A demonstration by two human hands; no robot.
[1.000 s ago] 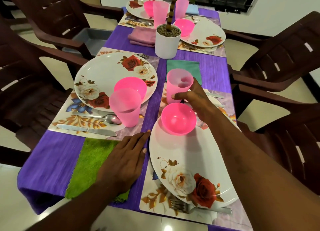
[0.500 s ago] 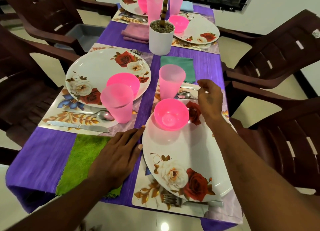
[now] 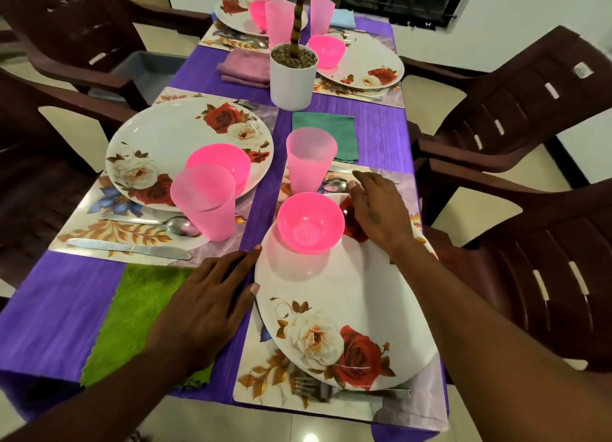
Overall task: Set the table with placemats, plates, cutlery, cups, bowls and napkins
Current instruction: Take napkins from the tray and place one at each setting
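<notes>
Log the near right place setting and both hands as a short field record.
plate: white floral plate on placemat
bowl: pink bowl on the plate
cup: pink cup upright beyond the bowl
fork: fork partly under plate
left hand: left hand flat beside plate
right hand: right hand at spoon; grip unclear

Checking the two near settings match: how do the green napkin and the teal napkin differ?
The green napkin looks fuzzy and lies under the left hand; the teal napkin looks smooth and untouched. Green sits at the table's near end, teal mid-table behind a pink cup. Both lie flat on the purple cloth.
</notes>
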